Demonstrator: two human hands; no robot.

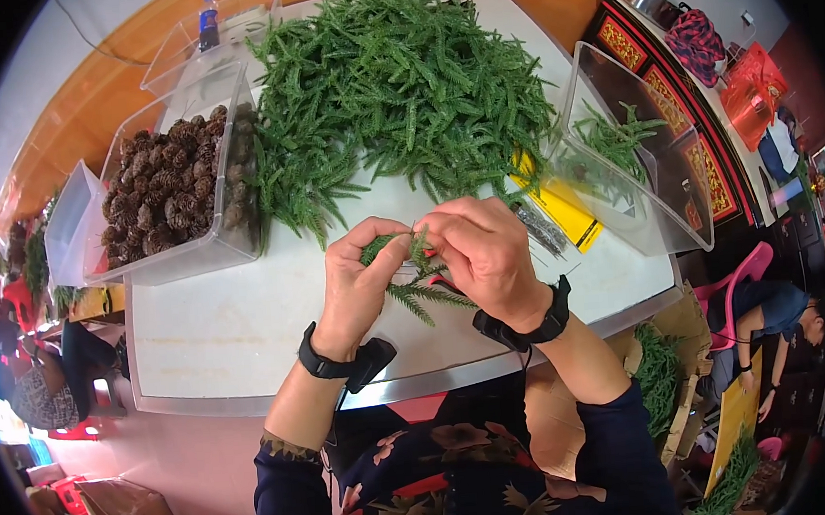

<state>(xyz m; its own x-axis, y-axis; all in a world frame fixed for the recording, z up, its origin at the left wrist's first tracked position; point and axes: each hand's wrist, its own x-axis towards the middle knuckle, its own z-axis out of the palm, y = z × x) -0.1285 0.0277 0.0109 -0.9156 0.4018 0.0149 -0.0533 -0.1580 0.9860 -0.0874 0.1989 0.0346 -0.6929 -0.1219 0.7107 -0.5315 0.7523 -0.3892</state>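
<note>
Over the near middle of the table, my two hands meet fingertip to fingertip at a green artificial pine sprig (pixel 428 295). My left hand (pixel 356 276) is closed, its thumb and index finger pinching the sprig, with needles showing between them. My right hand (pixel 485 262) is closed too, its thumb and fingers pinching the sprig's upper end; a thin dark tip shows there, too small to make out. Something red and black (pixel 445 284) shows partly beneath my right hand, mostly hidden. Each wrist wears a black strap.
A large heap of pine sprigs (pixel 410 85) covers the table's far side. Left stands a clear bin (pixel 169 267) of pine cones (pixel 173 179); right, a tilted clear bin (pixel 688 224) with a few sprigs. A yellow packet (pixel 567 213) lies near my right hand. Other people sit at both sides.
</note>
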